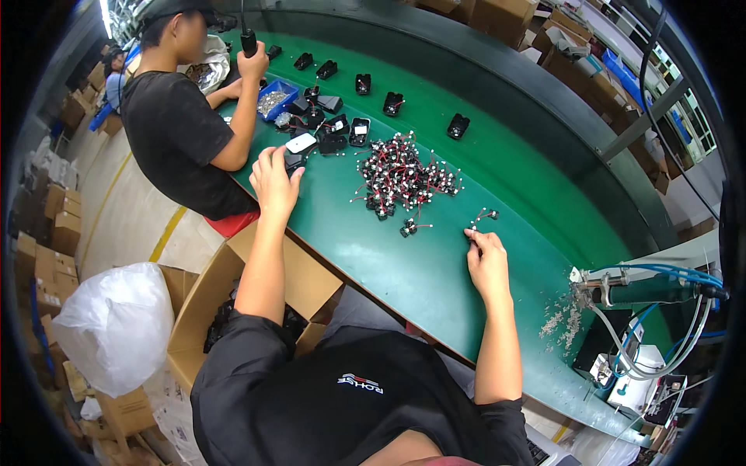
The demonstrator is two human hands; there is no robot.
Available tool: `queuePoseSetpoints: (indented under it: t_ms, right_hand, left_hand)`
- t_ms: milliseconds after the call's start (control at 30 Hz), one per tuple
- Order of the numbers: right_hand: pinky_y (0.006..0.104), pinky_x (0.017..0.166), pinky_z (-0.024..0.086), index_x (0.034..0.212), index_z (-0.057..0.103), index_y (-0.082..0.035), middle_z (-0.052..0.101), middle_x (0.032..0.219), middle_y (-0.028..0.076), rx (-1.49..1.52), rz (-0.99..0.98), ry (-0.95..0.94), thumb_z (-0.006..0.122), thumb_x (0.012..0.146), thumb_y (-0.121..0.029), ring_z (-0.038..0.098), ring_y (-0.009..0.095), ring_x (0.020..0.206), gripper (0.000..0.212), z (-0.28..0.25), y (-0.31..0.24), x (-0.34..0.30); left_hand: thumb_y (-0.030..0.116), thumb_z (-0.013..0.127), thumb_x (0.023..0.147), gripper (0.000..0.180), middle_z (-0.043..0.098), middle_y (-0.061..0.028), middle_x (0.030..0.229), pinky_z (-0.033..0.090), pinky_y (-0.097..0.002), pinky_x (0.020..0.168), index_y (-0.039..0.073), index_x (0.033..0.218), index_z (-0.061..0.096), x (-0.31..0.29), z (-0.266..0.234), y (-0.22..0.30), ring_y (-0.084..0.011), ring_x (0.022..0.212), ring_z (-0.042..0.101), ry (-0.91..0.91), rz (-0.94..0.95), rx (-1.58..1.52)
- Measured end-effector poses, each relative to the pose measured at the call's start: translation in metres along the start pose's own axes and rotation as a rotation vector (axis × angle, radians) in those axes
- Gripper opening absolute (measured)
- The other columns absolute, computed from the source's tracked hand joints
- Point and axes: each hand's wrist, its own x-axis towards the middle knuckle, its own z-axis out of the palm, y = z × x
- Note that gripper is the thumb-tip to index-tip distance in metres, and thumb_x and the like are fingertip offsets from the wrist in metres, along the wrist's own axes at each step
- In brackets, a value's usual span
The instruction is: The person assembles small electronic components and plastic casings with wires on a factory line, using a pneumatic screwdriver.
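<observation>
Beside a black plastic housing (294, 161) and a white-faced housing (301, 143), my left hand (273, 186) reaches out with its fingers apart. The fingertips are close to the black housing; whether they touch it I cannot tell. My right hand (488, 264) is closed in a pinch over the table, its fingertips on a small part with red and black wires (483, 217). Between the two hands lies a heap of similar small wired parts (404, 175), with one loose wired part (409, 227) at its near edge.
Black housings (392, 103) stand spaced along a green belt (489, 155) at the back. A co-worker (183, 116) at the left holds a powered screwdriver (248, 43) beside a blue bin (276, 99) of small metal pieces. A clamped fixture with hoses (622, 289) stands right; an open carton (194, 334) sits below.
</observation>
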Motion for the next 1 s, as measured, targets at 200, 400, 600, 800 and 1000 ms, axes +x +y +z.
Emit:
queuePoseSetpoints:
  t_ms: [200, 400, 600, 800, 1000]
  right_hand:
    - [0.0299, 0.079, 0.058, 0.129, 0.064, -0.002, 0.065, 0.109, 0.012, 0.511, 0.455, -0.188, 0.058, 0.092, 0.011, 0.070, 0.017, 0.092, 0.040, -0.037, -0.029, -0.023]
    - [0.0301, 0.082, 0.060, 0.109, 0.066, 0.003, 0.064, 0.111, 0.011, 0.678, 0.393, -0.010, 0.066, 0.089, 0.013, 0.069, 0.018, 0.096, 0.022, -0.038, 0.010, -0.085]
    - [0.0313, 0.070, 0.054, 0.087, 0.072, -0.003, 0.072, 0.093, 0.007, 0.180, 0.379, 0.225, 0.086, 0.074, -0.003, 0.064, 0.020, 0.079, 0.019, -0.054, -0.001, -0.125]
    - [0.0279, 0.067, 0.056, 0.095, 0.074, -0.001, 0.069, 0.100, 0.008, 0.166, 0.380, 0.265, 0.083, 0.080, -0.001, 0.066, 0.015, 0.076, 0.018, -0.056, -0.005, -0.135]
    - [0.0269, 0.066, 0.055, 0.096, 0.075, 0.001, 0.067, 0.100, 0.008, 0.162, 0.485, 0.282, 0.080, 0.080, 0.002, 0.065, 0.013, 0.073, 0.016, -0.065, -0.011, -0.152]
  left_hand:
    - [0.067, 0.074, 0.079, 0.094, 0.054, -0.0213, 0.137, 0.037, -0.0562, 0.104, 0.000, 0.141, 0.050, 0.005, 0.027, -0.002, -0.0395, 0.129, 0.049, -0.102, -0.347, 0.163]
    - [0.058, 0.080, 0.078, 0.084, 0.060, -0.0199, 0.132, 0.039, -0.0548, 0.105, 0.001, 0.135, 0.055, 0.011, 0.023, -0.003, -0.0384, 0.128, 0.053, -0.105, -0.467, 0.101]
    - [0.008, 0.074, 0.089, 0.068, 0.055, -0.0153, 0.134, 0.054, -0.0290, 0.091, -0.001, 0.146, 0.039, -0.066, -0.004, 0.044, -0.0239, 0.110, 0.066, -0.035, -0.170, -1.101]
    - [0.009, 0.070, 0.090, 0.078, 0.045, -0.0170, 0.147, 0.059, -0.0407, 0.089, 0.010, 0.156, 0.030, -0.109, -0.022, 0.195, -0.0333, 0.115, 0.065, -1.009, -0.396, -2.067]
    - [0.000, 0.077, 0.085, 0.079, 0.049, -0.0144, 0.141, 0.059, -0.0400, 0.090, 0.007, 0.151, 0.036, -0.124, 0.037, 0.305, -0.0298, 0.114, 0.064, -1.610, -0.104, -1.742]
